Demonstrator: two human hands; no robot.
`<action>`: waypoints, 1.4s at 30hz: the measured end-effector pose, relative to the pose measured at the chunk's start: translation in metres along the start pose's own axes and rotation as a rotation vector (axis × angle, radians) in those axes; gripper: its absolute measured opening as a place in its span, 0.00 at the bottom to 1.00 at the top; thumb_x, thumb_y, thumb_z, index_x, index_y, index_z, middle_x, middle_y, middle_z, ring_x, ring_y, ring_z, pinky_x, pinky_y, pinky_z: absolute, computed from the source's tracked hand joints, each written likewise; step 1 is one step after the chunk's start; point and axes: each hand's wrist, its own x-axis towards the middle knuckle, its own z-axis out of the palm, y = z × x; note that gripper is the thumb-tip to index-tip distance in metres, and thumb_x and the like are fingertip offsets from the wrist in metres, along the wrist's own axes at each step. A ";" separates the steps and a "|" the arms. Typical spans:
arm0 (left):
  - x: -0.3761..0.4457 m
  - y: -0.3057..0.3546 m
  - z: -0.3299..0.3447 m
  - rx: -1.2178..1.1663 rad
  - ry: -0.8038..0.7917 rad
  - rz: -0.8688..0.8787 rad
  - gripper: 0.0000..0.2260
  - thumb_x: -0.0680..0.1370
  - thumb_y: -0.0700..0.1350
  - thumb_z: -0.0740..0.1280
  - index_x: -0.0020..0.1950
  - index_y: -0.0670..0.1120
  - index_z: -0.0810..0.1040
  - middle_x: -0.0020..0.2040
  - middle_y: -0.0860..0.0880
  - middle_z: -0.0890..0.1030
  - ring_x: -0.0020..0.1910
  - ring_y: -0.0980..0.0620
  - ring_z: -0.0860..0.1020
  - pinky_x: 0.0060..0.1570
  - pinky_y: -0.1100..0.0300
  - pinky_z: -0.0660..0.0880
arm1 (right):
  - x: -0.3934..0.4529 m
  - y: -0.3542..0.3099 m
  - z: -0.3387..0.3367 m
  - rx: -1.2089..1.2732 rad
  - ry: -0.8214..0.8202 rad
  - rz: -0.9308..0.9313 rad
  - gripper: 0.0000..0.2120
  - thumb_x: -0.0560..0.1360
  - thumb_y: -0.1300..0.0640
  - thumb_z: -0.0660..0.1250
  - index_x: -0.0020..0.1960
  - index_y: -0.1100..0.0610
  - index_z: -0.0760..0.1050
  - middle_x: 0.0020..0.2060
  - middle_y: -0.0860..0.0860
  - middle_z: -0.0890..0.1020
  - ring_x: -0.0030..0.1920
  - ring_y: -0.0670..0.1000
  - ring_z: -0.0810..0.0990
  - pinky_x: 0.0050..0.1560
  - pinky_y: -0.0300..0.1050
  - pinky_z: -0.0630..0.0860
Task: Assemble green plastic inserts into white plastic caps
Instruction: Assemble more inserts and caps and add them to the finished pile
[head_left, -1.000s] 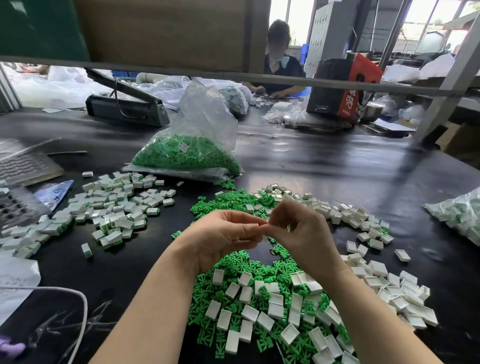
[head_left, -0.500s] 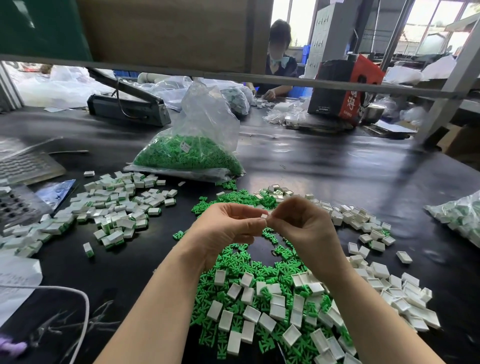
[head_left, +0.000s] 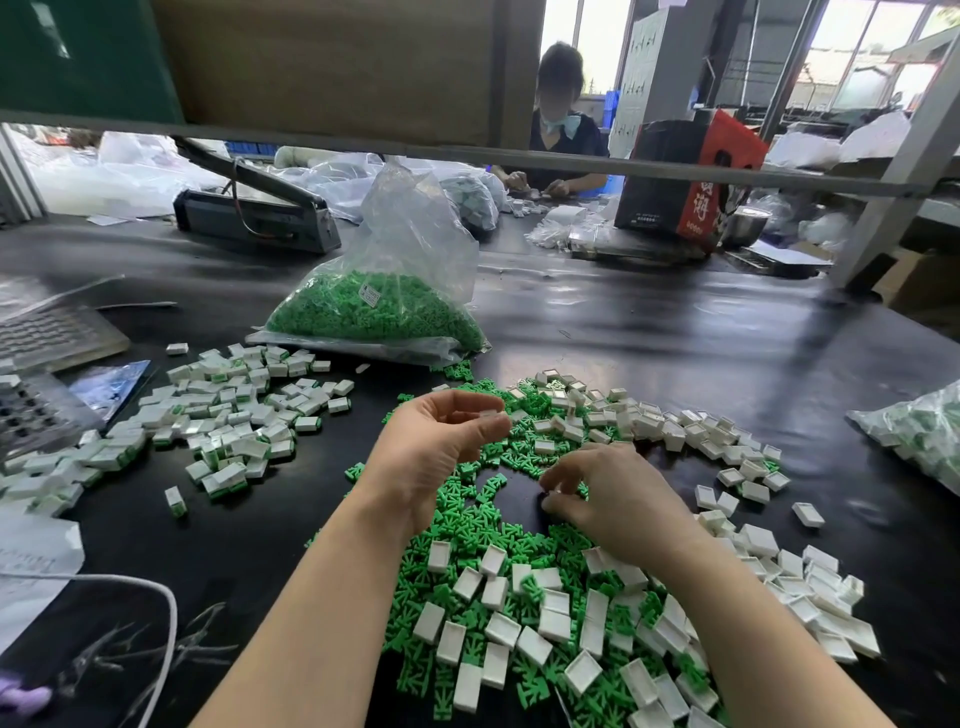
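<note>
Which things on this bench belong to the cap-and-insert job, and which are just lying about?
Job:
loose green inserts
empty white caps
finished pile
bag of green inserts
left hand, holding a white cap
right hand, reaching into the inserts

Lying about:
heat sealer
red and black box
white cable

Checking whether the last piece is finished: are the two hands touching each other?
Apart. The head view shows green inserts and dark table between the raised left hand and the lower right hand.

Bright green inserts (head_left: 467, 525) and white caps (head_left: 553, 618) lie mixed on a glossy black table (head_left: 649, 332), behind them a clear bag (head_left: 384, 312) of green pieces and a red-and-black box (head_left: 685, 176).
</note>
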 end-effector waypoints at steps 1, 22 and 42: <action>0.001 0.000 -0.001 -0.032 0.012 -0.006 0.13 0.59 0.43 0.76 0.43 0.46 0.83 0.37 0.51 0.83 0.38 0.55 0.79 0.40 0.64 0.73 | 0.000 -0.001 0.000 -0.019 -0.007 -0.008 0.10 0.76 0.47 0.69 0.57 0.45 0.81 0.51 0.43 0.82 0.50 0.45 0.74 0.55 0.43 0.72; -0.001 0.001 0.003 -0.306 -0.114 -0.040 0.17 0.56 0.44 0.79 0.42 0.44 0.83 0.40 0.46 0.84 0.37 0.53 0.83 0.40 0.64 0.81 | -0.002 -0.014 -0.012 0.992 0.317 -0.024 0.04 0.74 0.63 0.72 0.47 0.55 0.82 0.37 0.52 0.85 0.37 0.44 0.83 0.37 0.33 0.75; -0.006 0.002 0.013 -0.144 -0.117 0.001 0.14 0.64 0.44 0.76 0.47 0.42 0.82 0.41 0.42 0.85 0.36 0.52 0.84 0.37 0.64 0.80 | -0.002 -0.021 -0.011 1.210 0.379 -0.112 0.07 0.74 0.67 0.70 0.49 0.58 0.82 0.36 0.47 0.84 0.36 0.41 0.79 0.38 0.31 0.74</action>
